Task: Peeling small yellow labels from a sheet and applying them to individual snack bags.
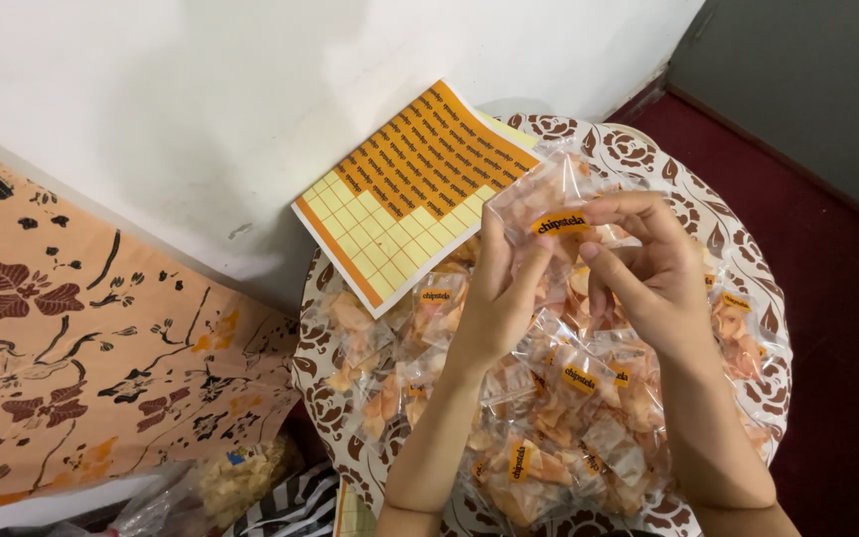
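Observation:
Both my hands hold one small clear bag of chips (541, 195) up over a round tray. My left hand (501, 290) grips the bag's left side, thumb on the front. My right hand (648, 267) pinches its right side, fingertips by an orange sticker (560, 224) stuck on the bag. Below lie several more clear chip bags (569, 418), some bearing the same orange sticker.
The round tray (748, 261) has a brown-and-white leaf pattern. An orange and yellow sticker sheet (412, 189) leans against the white wall. A peach floral cloth (82, 348) lies to the left. A larger chip bag (236, 479) sits bottom left. Dark red floor is to the right.

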